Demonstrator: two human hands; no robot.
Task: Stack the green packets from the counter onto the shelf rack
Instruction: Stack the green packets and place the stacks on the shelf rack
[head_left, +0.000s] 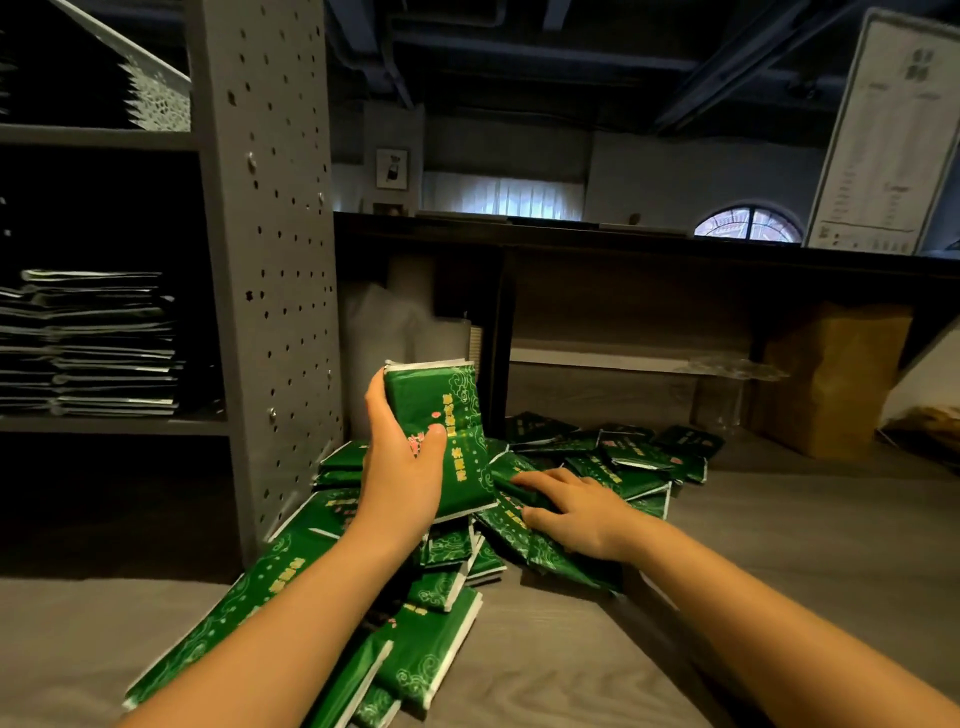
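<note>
Gathering at the grey wood-grain counter (779, 545), we gripped a small upright bundle of flat green printed packets (441, 410) in our left hand (405, 467), thumb across its front, while our right hand (576, 512) pinched 1 more packet (524, 498) on the loose heap of green packets (431, 644) beside it. The grey perforated metal shelf rack (270, 208) stood just left, with a stack of packets (98, 343) lying on 1 shelf. We judged it best to square the bundle's edges before adding, and keep it thin enough to slide in flat.
</note>
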